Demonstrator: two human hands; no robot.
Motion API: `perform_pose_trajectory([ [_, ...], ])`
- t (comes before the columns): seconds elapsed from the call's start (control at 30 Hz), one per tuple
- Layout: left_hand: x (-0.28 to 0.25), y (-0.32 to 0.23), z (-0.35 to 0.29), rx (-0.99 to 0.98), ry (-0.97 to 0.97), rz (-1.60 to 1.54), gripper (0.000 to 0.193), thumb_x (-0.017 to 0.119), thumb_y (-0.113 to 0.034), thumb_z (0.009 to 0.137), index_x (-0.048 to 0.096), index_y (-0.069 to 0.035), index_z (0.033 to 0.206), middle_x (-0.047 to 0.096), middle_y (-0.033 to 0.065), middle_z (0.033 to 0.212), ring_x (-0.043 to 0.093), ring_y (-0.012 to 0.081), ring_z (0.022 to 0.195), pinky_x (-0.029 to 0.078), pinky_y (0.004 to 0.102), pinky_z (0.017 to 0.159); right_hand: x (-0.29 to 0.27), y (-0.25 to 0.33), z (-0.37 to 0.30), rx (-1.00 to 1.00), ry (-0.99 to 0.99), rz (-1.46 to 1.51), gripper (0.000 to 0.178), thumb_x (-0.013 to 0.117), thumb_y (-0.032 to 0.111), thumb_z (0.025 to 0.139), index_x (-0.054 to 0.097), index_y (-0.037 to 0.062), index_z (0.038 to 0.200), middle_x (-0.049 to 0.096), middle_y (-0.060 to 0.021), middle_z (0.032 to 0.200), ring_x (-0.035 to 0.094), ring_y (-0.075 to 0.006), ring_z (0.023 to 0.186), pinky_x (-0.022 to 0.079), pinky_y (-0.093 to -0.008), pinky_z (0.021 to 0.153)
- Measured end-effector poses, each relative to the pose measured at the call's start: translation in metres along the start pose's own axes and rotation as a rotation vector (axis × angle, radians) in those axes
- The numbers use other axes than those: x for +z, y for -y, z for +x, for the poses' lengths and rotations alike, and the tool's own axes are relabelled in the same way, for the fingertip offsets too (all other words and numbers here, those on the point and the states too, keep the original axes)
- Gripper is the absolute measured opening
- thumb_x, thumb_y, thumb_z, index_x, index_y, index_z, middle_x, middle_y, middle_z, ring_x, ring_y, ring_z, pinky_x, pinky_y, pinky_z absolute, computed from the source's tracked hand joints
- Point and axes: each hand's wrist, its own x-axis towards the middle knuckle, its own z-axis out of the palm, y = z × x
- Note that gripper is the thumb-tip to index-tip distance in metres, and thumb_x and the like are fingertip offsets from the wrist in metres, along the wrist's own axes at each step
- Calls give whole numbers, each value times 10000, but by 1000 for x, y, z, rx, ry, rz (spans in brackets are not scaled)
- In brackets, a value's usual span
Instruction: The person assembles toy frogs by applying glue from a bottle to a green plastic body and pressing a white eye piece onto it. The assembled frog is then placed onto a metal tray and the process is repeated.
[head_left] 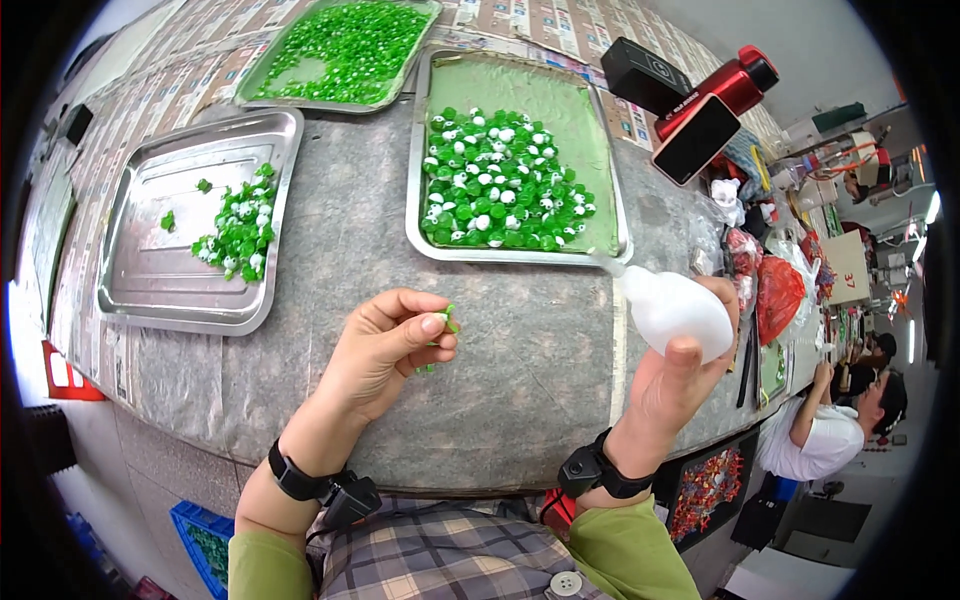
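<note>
My left hand (392,345) is closed in a pinch over the grey table cover (500,360). Between its thumb and fingers a small green plastic piece (450,318) shows, mostly hidden. Wrapped round a white squeeze bottle (668,308), my right hand (690,375) holds it tilted, its narrow nozzle pointing up and left by the near right corner of the middle tray (520,256). That tray holds a heap of green and white bead-like pieces (495,185). In the metal tray (150,265) at left lies a smaller cluster of green and white pieces (243,225).
A third tray (250,90) full of green pieces (350,45) stands at the far side. Far right are a black box (645,75), a phone (697,140), a red flask (730,85) and plastic bags (780,295). A co-worker (815,435) sits at right.
</note>
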Motion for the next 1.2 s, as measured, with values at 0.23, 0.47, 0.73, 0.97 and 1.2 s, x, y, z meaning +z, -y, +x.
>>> perform_pose_trajectory([
  [0.23, -2, 0, 1, -31, 51, 2, 115, 566, -85, 784, 545, -29, 882, 590, 65, 771, 584, 122, 673, 503, 237, 621, 18, -10, -19, -108, 38, 34, 556, 756, 410, 556, 477, 25, 846, 494, -36, 730, 477, -106, 613, 371, -208, 533],
  [0.47, -2, 1, 1, -46, 62, 7, 103, 563, -86, 787, 545, -24, 868, 585, 60, 739, 582, 124, 657, 497, 230, 603, 16, -15, -20, -223, 246, -147, 491, 746, 347, 601, 479, 31, 865, 530, -57, 717, 498, -118, 588, 374, -217, 514],
  [0.73, -3, 2, 1, -52, 69, -4, 100, 566, -83, 784, 547, -21, 861, 585, 60, 738, 581, 122, 648, 497, 228, 597, 18, -16, -20, -218, 260, -141, 451, 751, 303, 604, 496, 28, 854, 541, -59, 716, 516, -134, 593, 388, -230, 512],
  [0.97, -3, 2, 1, -62, 57, 18, 100, 567, -89, 785, 548, -23, 856, 590, 65, 745, 581, 122, 645, 496, 232, 593, 15, -17, -20, -201, 234, -108, 464, 740, 321, 618, 483, 28, 870, 527, -57, 740, 512, -130, 626, 399, -233, 533],
  [1.2, -3, 2, 1, -67, 64, 16, 94, 568, -97, 786, 547, -26, 843, 590, 63, 740, 578, 121, 637, 496, 234, 592, 16, -17, -19, -187, 210, -142, 473, 733, 337, 625, 473, 26, 869, 508, -56, 753, 498, -120, 628, 401, -218, 541],
])
